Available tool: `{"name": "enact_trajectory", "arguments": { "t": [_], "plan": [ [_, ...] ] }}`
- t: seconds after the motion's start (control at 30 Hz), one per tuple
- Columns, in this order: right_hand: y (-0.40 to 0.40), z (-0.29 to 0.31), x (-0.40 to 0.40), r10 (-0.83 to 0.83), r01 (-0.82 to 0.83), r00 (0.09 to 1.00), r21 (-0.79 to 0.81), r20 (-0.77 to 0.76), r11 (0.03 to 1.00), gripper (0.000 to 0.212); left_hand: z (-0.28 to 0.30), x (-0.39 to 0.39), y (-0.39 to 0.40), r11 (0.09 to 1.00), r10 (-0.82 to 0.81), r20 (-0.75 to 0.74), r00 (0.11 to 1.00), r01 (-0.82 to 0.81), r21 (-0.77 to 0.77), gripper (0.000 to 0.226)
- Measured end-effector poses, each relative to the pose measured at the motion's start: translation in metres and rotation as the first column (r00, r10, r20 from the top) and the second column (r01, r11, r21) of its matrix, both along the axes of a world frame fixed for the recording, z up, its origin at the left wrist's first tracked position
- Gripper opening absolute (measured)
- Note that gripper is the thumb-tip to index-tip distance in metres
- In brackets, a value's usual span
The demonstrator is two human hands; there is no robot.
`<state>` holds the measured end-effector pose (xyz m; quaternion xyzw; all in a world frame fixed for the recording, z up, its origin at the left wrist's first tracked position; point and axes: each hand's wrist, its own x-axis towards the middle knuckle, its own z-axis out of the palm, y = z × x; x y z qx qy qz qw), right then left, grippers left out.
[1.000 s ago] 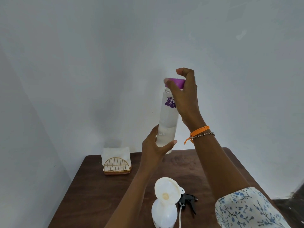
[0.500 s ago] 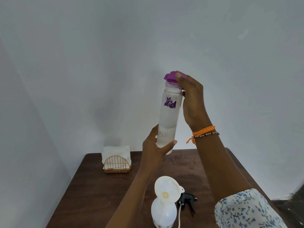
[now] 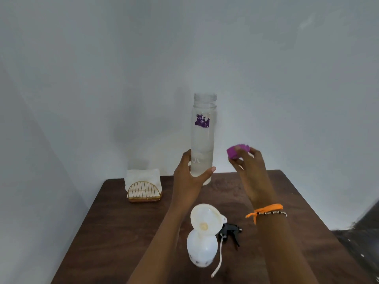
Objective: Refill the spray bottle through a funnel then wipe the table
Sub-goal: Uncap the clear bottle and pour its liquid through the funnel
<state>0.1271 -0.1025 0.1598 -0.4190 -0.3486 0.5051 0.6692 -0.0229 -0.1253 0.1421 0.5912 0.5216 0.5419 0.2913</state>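
Two hands are raised: the water bottle, uncapped and upright, is gripped by the left hand; its purple cap is pinched in the right hand fingertips, beside it, above the funnel seated in the spray bottle.

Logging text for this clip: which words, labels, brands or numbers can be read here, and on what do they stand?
Nothing can be read for certain.
Purple print on the clear bottle: a blotch, too blurred to read.
Faint pale marks low on the same bottle, just above the left hand: possibly two characters, not legible.
Small dark marks near the spray bottle base: too small to read.
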Motion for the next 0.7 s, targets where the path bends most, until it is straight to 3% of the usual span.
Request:
{"name": "enact_trajectory", "arguments": {
  "t": [0.13,0.27,0.33,0.47,0.57,0.63,0.7],
  "plan": [
    [-0.007,-0.071,0.012,0.042,0.006,0.982,-0.251,0.183,0.968,0.03,-0.007,-0.001,-0.002,1.0,0.009,0.022,1.0,-0.01,0.024,0.06],
    [-0.016,-0.136,0.031,0.19,0.081,0.865,-0.503,0.464,0.861,0.02,-0.016,-0.001,-0.004,1.0,0.009,0.019,1.0,-0.009,0.011,0.062],
    [-0.022,-0.155,0.039,0.318,0.074,0.779,-0.583,0.541,0.809,0.012,-0.021,-0.001,-0.004,1.0,0.005,0.011,1.0,-0.005,-0.001,0.062],
    [-0.034,-0.168,0.038,0.551,0.092,0.549,-0.701,0.628,0.707,0.017,-0.026,0.0,-0.005,1.0,0.003,-0.01,1.0,-0.003,-0.008,0.06],
    [-0.041,-0.177,0.032,0.651,0.133,0.4,-0.744,0.645,0.655,0.027,-0.028,-0.001,-0.005,1.0,0.01,-0.011,1.0,-0.011,-0.018,0.052],
    [-0.046,-0.183,0.027,0.714,0.145,0.262,-0.758,0.649,0.636,0.022,-0.03,-0.002,-0.006,1.0,0.011,-0.015,1.0,-0.011,-0.021,0.047],
    [-0.049,-0.194,0.024,0.72,0.14,0.199,-0.746,0.665,0.651,0.032,-0.031,-0.002,-0.007,0.999,0.009,-0.02,1.0,-0.01,-0.033,0.045]
  ]
}}
